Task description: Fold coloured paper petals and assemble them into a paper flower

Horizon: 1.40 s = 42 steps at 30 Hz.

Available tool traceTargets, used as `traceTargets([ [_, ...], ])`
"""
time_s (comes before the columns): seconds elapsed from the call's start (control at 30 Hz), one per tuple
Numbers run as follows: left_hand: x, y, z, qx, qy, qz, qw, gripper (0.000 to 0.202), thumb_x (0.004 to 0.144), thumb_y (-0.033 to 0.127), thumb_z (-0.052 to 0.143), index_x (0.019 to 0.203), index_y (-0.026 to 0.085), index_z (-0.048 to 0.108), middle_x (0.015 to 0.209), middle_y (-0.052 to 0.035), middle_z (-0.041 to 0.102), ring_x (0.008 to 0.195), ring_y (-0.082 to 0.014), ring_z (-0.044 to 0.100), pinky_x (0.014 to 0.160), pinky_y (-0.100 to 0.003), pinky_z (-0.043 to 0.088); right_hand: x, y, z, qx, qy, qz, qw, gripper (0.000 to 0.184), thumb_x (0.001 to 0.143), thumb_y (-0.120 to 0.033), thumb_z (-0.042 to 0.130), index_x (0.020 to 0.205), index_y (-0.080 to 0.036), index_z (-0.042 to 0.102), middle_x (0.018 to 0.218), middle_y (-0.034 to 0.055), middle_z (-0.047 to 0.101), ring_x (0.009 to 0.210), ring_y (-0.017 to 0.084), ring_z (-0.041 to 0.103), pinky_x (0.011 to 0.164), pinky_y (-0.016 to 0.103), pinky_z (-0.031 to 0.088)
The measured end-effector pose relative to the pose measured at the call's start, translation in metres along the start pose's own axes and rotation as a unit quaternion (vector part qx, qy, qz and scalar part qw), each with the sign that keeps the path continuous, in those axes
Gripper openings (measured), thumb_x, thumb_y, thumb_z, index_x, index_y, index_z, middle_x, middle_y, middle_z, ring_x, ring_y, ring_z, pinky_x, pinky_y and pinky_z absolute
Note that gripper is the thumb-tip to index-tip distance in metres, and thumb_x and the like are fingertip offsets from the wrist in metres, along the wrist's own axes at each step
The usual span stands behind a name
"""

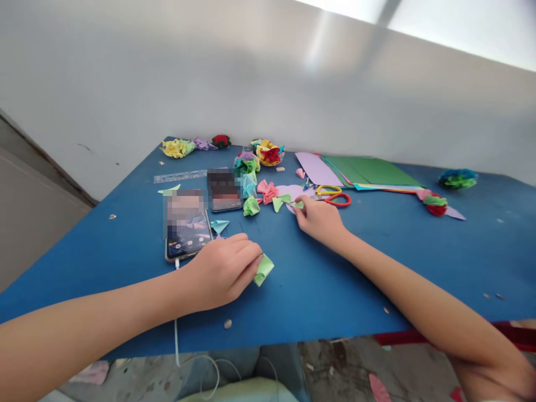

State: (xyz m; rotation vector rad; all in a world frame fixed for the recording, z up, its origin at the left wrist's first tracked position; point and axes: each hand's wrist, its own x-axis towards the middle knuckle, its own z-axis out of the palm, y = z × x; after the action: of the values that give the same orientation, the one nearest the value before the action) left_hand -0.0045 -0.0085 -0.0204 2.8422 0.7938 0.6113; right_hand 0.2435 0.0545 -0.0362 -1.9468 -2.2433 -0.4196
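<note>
My left hand (229,267) is closed around a folded piece of light green paper (264,269), whose outer end sticks out past the fingers above the blue table. Farther forward, my right hand (318,220) pinches a small scrap of light green paper (298,205) at the edge of a pale purple paper shape (288,191). Scissors (335,196) with one yellow and one red handle loop lie just beyond the right hand. Between the hands sit a crumpled green paper piece (251,206), a pink one (268,191) and a green triangular one (280,202).
A phone (188,229) with a white cable (176,335) lies by my left wrist; a second phone (225,190) and a clear ruler (180,176) lie beyond. Paper flowers (270,153) and green sheets (368,170) stand along the back, near the wall (234,84).
</note>
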Motion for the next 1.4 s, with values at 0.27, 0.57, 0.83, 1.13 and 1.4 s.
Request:
traceTargets([
  [0.27, -0.002, 0.000, 0.000, -0.006, -0.014, -0.006, 1.000, 0.024, 0.090, 0.021, 0.032, 0.082, 0.014, 0.053, 0.071, -0.0040, 0.053, 0.067, -0.0146, 0.044, 0.058, -0.026, 0.035, -0.001, 0.003, -0.008, -0.046, -0.026, -0.025, 0.998, 0.020, 0.079, -0.010, 0.042, 0.084, -0.011, 0.061, 0.071, 0.0139, 0.067, 0.065, 0.023, 0.063, 0.052, 0.026, 0.032],
  [0.57, -0.002, -0.001, 0.002, -0.002, -0.003, -0.015, 1.000, 0.024, 0.090, 0.021, 0.031, 0.082, 0.014, 0.053, 0.069, -0.0036, 0.053, 0.066, -0.0143, 0.045, 0.058, -0.026, 0.036, -0.015, -0.007, -0.011, 0.068, 0.124, -0.118, 0.983, 0.031, 0.087, -0.018, 0.037, 0.109, -0.013, 0.057, 0.096, 0.0114, 0.066, 0.084, 0.019, 0.062, 0.070, 0.028, 0.043],
  [0.83, -0.001, -0.002, 0.005, 0.023, -0.001, -0.026, 0.999, 0.024, 0.090, 0.022, 0.032, 0.082, 0.014, 0.053, 0.069, -0.0034, 0.051, 0.065, -0.0144, 0.045, 0.057, -0.026, 0.035, -0.032, -0.034, -0.008, 0.282, 0.213, -0.205, 0.913, 0.011, 0.087, -0.024, 0.049, 0.090, -0.017, 0.058, 0.079, 0.0038, 0.062, 0.076, 0.013, 0.058, 0.071, 0.024, 0.047],
  [1.13, -0.002, -0.003, 0.006, 0.038, 0.002, -0.052, 0.998, 0.024, 0.090, 0.024, 0.031, 0.084, 0.015, 0.053, 0.069, -0.0033, 0.052, 0.064, -0.0143, 0.048, 0.058, -0.025, 0.036, -0.044, -0.036, -0.028, 0.397, 0.211, -0.224, 0.865, 0.009, 0.083, -0.020, 0.056, 0.091, -0.021, 0.056, 0.078, -0.0006, 0.066, 0.069, 0.011, 0.059, 0.070, 0.026, 0.047],
  [1.4, -0.001, -0.001, 0.011, 0.015, 0.002, -0.062, 0.998, 0.024, 0.090, 0.022, 0.031, 0.082, 0.015, 0.052, 0.069, -0.0030, 0.053, 0.064, -0.0147, 0.048, 0.061, -0.027, 0.038, -0.059, -0.046, -0.030, 0.464, 0.079, -0.250, 0.846, 0.024, 0.090, -0.015, 0.040, 0.113, -0.019, 0.043, 0.086, 0.0025, 0.065, 0.077, 0.009, 0.061, 0.070, 0.022, 0.049],
])
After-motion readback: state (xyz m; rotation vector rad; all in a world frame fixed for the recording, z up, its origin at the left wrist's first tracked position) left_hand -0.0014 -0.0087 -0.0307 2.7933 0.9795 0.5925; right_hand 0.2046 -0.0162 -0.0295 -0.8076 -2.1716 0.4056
